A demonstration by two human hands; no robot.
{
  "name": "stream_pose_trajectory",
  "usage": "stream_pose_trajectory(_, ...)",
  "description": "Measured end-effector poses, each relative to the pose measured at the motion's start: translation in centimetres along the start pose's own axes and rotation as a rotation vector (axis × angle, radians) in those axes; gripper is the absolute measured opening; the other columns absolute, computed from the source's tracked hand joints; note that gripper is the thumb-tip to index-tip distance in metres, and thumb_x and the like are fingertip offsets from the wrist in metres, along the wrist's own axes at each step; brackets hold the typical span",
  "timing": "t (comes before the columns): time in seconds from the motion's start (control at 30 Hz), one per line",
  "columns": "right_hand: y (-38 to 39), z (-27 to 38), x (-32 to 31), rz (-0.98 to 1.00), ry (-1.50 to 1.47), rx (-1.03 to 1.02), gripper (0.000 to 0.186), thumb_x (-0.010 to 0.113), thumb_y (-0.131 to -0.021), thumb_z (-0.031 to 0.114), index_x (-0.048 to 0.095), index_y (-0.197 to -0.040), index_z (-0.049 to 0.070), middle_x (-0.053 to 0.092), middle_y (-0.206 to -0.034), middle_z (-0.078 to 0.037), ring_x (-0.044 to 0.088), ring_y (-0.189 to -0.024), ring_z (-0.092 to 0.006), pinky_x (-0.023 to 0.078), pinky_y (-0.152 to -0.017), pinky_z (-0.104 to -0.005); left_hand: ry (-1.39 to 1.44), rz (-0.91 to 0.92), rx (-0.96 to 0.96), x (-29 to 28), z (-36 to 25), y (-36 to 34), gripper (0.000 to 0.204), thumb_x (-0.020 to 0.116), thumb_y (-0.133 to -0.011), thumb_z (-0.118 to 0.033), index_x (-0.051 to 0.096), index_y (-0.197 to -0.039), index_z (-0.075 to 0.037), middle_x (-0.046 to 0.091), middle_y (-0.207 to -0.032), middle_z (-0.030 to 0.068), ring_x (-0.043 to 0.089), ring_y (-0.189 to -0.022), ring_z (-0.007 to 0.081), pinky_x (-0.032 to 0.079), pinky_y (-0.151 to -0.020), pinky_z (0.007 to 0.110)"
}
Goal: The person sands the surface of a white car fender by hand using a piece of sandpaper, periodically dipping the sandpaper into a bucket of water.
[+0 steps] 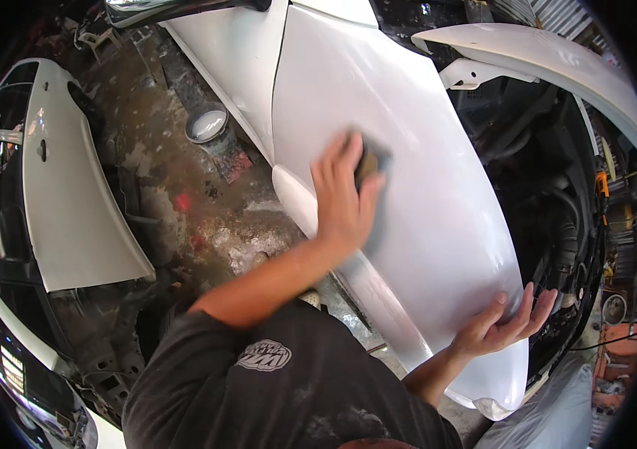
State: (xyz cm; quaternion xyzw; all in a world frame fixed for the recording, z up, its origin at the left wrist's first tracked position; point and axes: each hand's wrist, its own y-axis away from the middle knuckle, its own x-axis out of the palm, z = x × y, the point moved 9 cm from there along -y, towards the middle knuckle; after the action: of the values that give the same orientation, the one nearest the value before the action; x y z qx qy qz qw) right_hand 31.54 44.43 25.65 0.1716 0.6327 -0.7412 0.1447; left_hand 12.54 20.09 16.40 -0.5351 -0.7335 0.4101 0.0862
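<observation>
My left hand (346, 183) is pressed on the white car fender (423, 172), gripping a dark sanding pad (371, 159) flat against the paint. Hand and pad are smeared by motion, so the pad's exact shape is unclear. A greyish, damp-looking patch lies on the panel just below the pad. Farther down, my right hand (509, 323) rests at the fender's inner edge beside the open engine bay. Its fingers are spread and hold nothing, with the fingertips reaching past the edge.
A bucket (208, 126) of pale liquid stands on the stained floor (176, 187), left of the car door (232, 67). Another white car (71, 179) is parked at the left. The dark engine bay (535, 157) opens at the right. Plastic sheeting (550, 408) lies at the lower right.
</observation>
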Motion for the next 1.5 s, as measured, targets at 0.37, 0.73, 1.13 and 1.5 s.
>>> stream_pose_trajectory(0.37, -0.1, 0.0, 0.2, 0.01, -0.024, 0.009, 0.036, 0.057, -0.103, 0.021, 0.06, -0.131, -0.002, 0.04, -0.153, -0.021, 0.038, -0.145, -0.0391, 0.043, -0.113, -0.0515, 0.172, -0.049, -0.663, 0.4, 7.9, 5.5, 0.06, 0.052, -0.105, -0.035, 0.033, -0.148, 0.002, 0.041, -0.145, 0.0217, 0.042, -0.133, 0.0285, 0.032, -0.115, 0.04)
stream_pose_trajectory(0.73, -0.2, 0.2, -0.1, 0.009, 0.089, -0.039, 0.036, 0.058, -0.102, 0.021, 0.062, -0.13, 0.0, 0.042, -0.152, -0.02, 0.041, -0.143, -0.0384, 0.045, -0.11, -0.052, 0.223, -0.171, -0.724, 0.6, 11.7, 7.1, 0.05, 0.052, -0.103, -0.029, 0.041, -0.139, 0.004, 0.054, -0.131, 0.0242, 0.057, -0.117, 0.0323, 0.043, -0.105, 0.044)
stream_pose_trajectory(1.13, -0.3, 1.3, 0.3, -0.05, 0.145, 0.017, 0.033, 0.061, -0.101, 0.017, 0.065, -0.128, -0.002, 0.043, -0.152, -0.021, 0.043, -0.143, -0.0358, 0.045, -0.111, -0.0495, 0.417, -0.092, -0.855, -0.4, 12.5, 5.5, 0.057, 0.058, -0.1, -0.028, 0.037, -0.144, 0.003, 0.041, -0.143, 0.0251, 0.034, -0.136, 0.0402, 0.027, -0.116, 0.048)
stream_pose_trajectory(1.5, 8.6, 19.1, 11.5, 0.233, -0.603, 0.288, 0.031, 0.055, -0.1, 0.012, 0.06, -0.127, -0.003, 0.059, -0.136, -0.021, 0.054, -0.129, -0.0363, 0.044, -0.107, -0.0454, 0.965, 0.144, -1.264, -10.9, 29.0, 7.3, 0.032, 0.051, -0.107, -0.033, 0.05, -0.128, -0.01, 0.057, -0.112, 0.0035, 0.054, -0.101, 0.0142, 0.047, -0.089, 0.035)
